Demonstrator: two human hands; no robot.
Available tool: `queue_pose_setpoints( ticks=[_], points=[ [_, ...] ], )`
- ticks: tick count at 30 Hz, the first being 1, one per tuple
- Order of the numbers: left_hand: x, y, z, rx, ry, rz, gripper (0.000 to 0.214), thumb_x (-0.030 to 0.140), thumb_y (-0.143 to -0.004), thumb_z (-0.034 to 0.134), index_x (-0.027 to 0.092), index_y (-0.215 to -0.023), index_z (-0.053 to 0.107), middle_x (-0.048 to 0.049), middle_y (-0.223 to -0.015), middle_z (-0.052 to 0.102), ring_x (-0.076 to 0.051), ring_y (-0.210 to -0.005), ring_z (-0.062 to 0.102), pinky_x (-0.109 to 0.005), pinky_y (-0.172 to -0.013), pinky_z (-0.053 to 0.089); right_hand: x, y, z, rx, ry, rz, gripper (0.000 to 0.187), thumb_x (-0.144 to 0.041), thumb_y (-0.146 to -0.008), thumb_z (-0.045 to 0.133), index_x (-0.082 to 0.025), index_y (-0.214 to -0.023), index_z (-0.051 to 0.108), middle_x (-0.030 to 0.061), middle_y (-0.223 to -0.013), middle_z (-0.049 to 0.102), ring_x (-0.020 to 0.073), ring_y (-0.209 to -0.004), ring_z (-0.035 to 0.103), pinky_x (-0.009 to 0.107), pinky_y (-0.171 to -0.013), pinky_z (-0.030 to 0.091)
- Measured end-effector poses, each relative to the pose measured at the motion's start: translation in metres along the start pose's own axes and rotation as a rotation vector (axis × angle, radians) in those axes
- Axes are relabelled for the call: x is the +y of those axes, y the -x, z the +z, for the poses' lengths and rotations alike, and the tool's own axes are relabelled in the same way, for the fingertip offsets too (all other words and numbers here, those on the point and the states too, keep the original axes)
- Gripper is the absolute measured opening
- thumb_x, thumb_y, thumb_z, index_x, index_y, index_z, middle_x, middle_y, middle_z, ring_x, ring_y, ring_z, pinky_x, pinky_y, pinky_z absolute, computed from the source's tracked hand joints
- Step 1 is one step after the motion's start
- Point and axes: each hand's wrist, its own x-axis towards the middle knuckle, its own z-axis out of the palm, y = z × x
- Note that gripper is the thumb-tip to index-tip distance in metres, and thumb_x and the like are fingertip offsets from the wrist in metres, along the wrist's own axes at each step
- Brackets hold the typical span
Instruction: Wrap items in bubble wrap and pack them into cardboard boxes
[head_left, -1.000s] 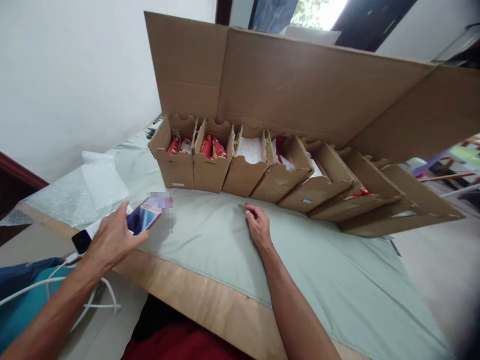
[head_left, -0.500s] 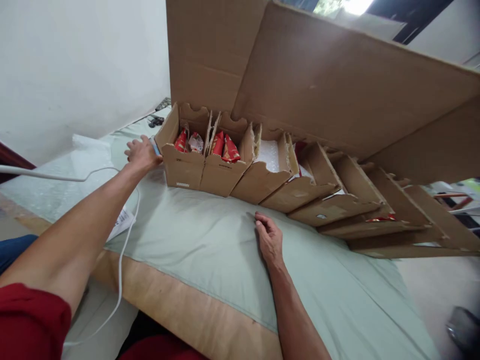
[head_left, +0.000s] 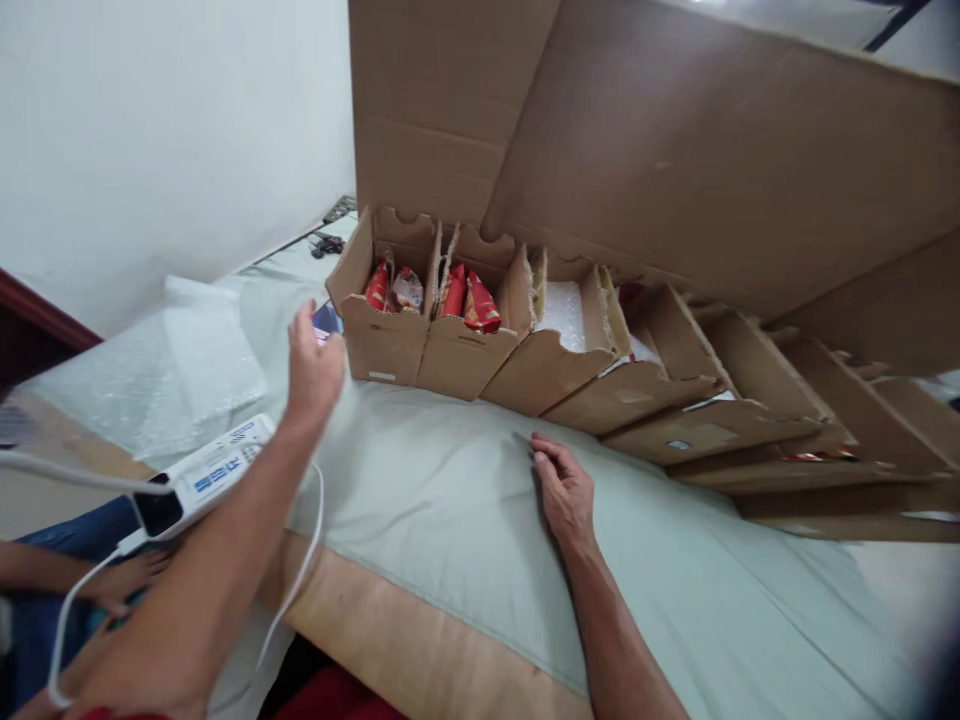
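My left hand [head_left: 311,368] reaches to the left side of the leftmost small cardboard box [head_left: 382,340]. Its fingers are curled around a phone [head_left: 328,320] that sticks out beyond them, right beside that box. My right hand [head_left: 564,492] rests on the pale green cloth [head_left: 450,510] just in front of the row of boxes, fingers bent under and holding nothing. The two left boxes hold red packets [head_left: 469,300]. The third box [head_left: 559,345] holds white padding.
A large cardboard flap [head_left: 675,150] overhangs the box row, which runs off to the right. A white power strip [head_left: 206,475] with a cable lies across my left forearm. Bubble wrap [head_left: 165,370] covers the table's left end. Another person's hand [head_left: 124,582] shows at lower left.
My left hand carried the phone from the near left up to the leftmost box and has now drawn back a little. The power strip came into view. My right hand stayed put.
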Motion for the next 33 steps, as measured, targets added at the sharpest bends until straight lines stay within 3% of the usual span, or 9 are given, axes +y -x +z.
queue_pose_setpoints(
  ticks=[3,9,12,16,20,23,26,28,33],
  points=[
    [0.01,0.084,0.006,0.047,0.264,0.058,0.069,0.027,-0.093,0.052,0.02,-0.156,0.026,-0.0147,-0.163,0.035,-0.028,-0.152,0.033,-0.048,-0.126,0.027,-0.01,0.001,0.005,-0.002,0.005,-0.046,0.025,-0.04,-0.087,0.059,-0.022,-0.094,0.075,0.0115,-0.112,0.077,0.0284,-0.108,0.071,0.048,-0.1,0.051],
    [-0.001,0.196,0.018,-0.356,0.045,0.197,0.06,0.021,-0.084,0.057,0.015,-0.143,0.049,-0.0228,-0.16,0.038,-0.039,-0.149,0.036,-0.061,-0.119,0.035,-0.086,0.002,0.063,-0.335,-0.06,-0.276,0.023,-0.032,-0.092,0.055,-0.026,-0.099,0.076,0.0068,-0.109,0.078,0.025,-0.105,0.071,0.041,-0.093,0.055],
    [-0.007,0.214,0.019,-0.424,-0.104,0.319,0.058,0.019,-0.082,0.06,0.013,-0.139,0.054,-0.0236,-0.156,0.044,-0.041,-0.149,0.035,-0.063,-0.12,0.033,-0.143,-0.003,0.121,-0.559,-0.07,-0.44,0.024,-0.024,-0.094,0.053,-0.026,-0.101,0.076,0.0048,-0.109,0.078,0.0232,-0.105,0.071,0.039,-0.095,0.054],
    [-0.008,0.223,0.025,-0.335,-0.21,0.422,0.057,0.017,-0.081,0.062,0.006,-0.137,0.056,-0.0278,-0.149,0.048,-0.045,-0.146,0.037,-0.066,-0.118,0.034,-0.206,-0.013,0.213,-0.883,0.14,-0.629,0.027,-0.013,-0.093,0.054,-0.023,-0.108,0.074,0.0042,-0.116,0.076,0.022,-0.11,0.068,0.036,-0.098,0.051],
    [-0.011,0.226,0.032,-0.272,-0.187,0.488,0.057,0.013,-0.079,0.061,0.007,-0.136,0.057,-0.0256,-0.141,0.056,-0.044,-0.141,0.043,-0.068,-0.117,0.034,-0.236,-0.017,0.293,-1.052,0.417,-0.748,0.035,-0.014,-0.093,0.057,-0.023,-0.125,0.064,0.0073,-0.132,0.067,0.025,-0.116,0.063,0.035,-0.088,0.053],
    [-0.016,0.228,0.037,-0.262,-0.103,0.526,0.06,0.009,-0.08,0.058,0.011,-0.14,0.054,-0.0214,-0.139,0.06,-0.042,-0.141,0.043,-0.069,-0.117,0.034,-0.24,-0.016,0.326,-1.05,0.493,-0.753,0.024,-0.01,-0.093,0.054,-0.02,-0.11,0.068,0.0104,-0.121,0.07,0.0267,-0.111,0.063,0.035,-0.082,0.053],
    [-0.02,0.228,0.037,-0.275,0.077,0.442,0.064,0.007,-0.079,0.055,0.013,-0.143,0.053,-0.0207,-0.145,0.057,-0.041,-0.143,0.043,-0.069,-0.117,0.033,-0.237,-0.018,0.326,-0.981,0.5,-0.721,0.021,-0.014,-0.099,0.048,-0.019,-0.105,0.067,0.0101,-0.122,0.069,0.0248,-0.11,0.063,0.034,-0.085,0.052],
    [-0.02,0.226,0.029,-0.291,0.297,0.259,0.063,0.01,-0.08,0.058,0.014,-0.143,0.054,-0.0203,-0.151,0.052,-0.041,-0.145,0.04,-0.067,-0.119,0.03,-0.232,-0.019,0.303,-0.896,0.406,-0.706,0.021,-0.019,-0.103,0.046,-0.019,-0.11,0.066,0.0091,-0.13,0.066,0.0222,-0.115,0.062,0.033,-0.093,0.051],
    [-0.006,0.2,-0.014,-0.236,1.243,-0.529,0.061,0.048,-0.085,0.067,0.019,-0.138,0.056,-0.0183,-0.146,0.057,-0.037,-0.141,0.05,-0.058,-0.118,0.037,-0.19,-0.017,0.17,-0.631,-0.042,-0.654,0.02,-0.018,-0.103,0.05,-0.019,-0.104,0.07,0.0106,-0.129,0.069,0.0183,-0.12,0.063,0.032,-0.103,0.049]
  ],
)
